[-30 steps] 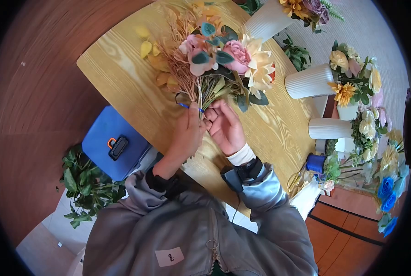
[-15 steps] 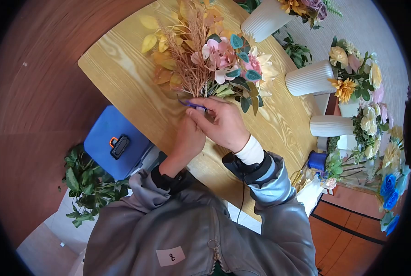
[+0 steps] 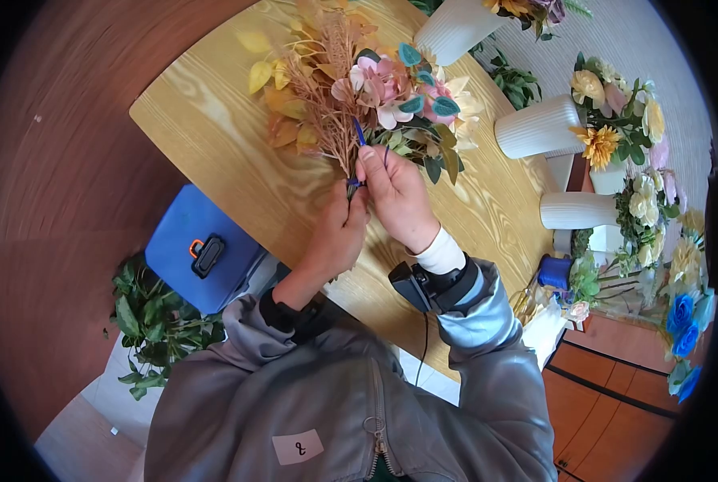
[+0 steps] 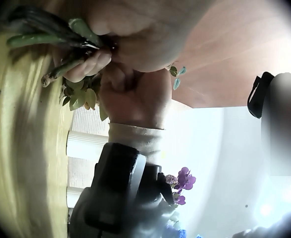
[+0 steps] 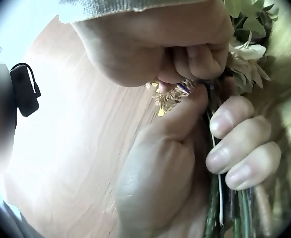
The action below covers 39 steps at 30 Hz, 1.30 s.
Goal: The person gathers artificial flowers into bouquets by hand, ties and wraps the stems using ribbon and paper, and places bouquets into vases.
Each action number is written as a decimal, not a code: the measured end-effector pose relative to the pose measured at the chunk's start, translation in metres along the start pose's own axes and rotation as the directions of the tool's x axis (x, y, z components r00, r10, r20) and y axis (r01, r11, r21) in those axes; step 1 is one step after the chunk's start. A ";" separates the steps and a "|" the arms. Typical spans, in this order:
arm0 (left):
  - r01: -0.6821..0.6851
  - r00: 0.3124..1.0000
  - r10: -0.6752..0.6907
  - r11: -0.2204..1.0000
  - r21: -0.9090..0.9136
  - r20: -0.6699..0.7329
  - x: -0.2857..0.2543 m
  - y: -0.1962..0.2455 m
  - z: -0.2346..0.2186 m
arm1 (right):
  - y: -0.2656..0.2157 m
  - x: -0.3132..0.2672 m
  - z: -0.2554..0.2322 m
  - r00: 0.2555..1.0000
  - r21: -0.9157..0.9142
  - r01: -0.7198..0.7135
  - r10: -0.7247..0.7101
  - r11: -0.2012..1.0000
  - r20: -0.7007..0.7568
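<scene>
A bouquet of artificial flowers (image 3: 379, 80) lies over the wooden table, with pink blooms, cream petals, yellow leaves and tan sprays. My left hand (image 3: 336, 234) grips its bundled stems (image 5: 239, 210), fingers curled round them in the right wrist view. Around the stems, just above that hand, runs a blue ribbon (image 3: 355, 183). Close beside it, my right hand (image 3: 405, 202) pinches a ribbon end that sticks up past the thumb toward the blooms. Cut stem ends (image 4: 36, 39) poke out beyond the left hand in the left wrist view.
White ribbed vases (image 3: 538, 127) with flowers stand along the table's far right side. A blue spool (image 3: 553, 271) sits at the right edge near gold-coloured scissors (image 3: 523, 307). Left of the table are a blue box (image 3: 202, 249) with a black handle and a leafy plant (image 3: 154, 329).
My right hand has turned from palm up beside the stems to back up over them, then moved up with the ribbon end. The blooms have rotated a little; my left hand keeps hold.
</scene>
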State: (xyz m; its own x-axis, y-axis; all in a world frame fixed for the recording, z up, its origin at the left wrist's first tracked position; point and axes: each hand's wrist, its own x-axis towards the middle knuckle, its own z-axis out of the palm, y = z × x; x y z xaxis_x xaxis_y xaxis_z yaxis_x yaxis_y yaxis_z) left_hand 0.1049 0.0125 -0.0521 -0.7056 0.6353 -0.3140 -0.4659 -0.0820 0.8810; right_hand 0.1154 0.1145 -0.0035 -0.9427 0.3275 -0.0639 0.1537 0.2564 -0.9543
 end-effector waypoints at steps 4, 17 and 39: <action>-0.030 0.999 0.030 0.999 -0.014 0.020 0.000 -0.003 0.000 | -0.005 0.000 0.000 0.992 0.157 -0.123 0.119 0.980 0.035; 0.033 0.999 -0.034 0.995 -0.095 -0.004 -0.001 -0.003 0.004 | -0.016 -0.005 -0.010 0.986 0.007 0.010 -0.011 1.000 0.164; 0.012 1.000 -0.013 0.999 -0.037 -0.027 0.005 -0.013 0.007 | 0.023 -0.027 -0.027 0.998 -0.170 0.060 -0.059 0.984 0.008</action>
State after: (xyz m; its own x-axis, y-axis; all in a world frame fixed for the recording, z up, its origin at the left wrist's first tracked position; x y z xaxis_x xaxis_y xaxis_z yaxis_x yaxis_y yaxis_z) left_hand 0.1109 0.0220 -0.0631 -0.7136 0.6152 -0.3350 -0.4940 -0.1028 0.8634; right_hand 0.1518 0.1358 -0.0156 -0.9524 0.3048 -0.0096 0.1453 0.4260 -0.8930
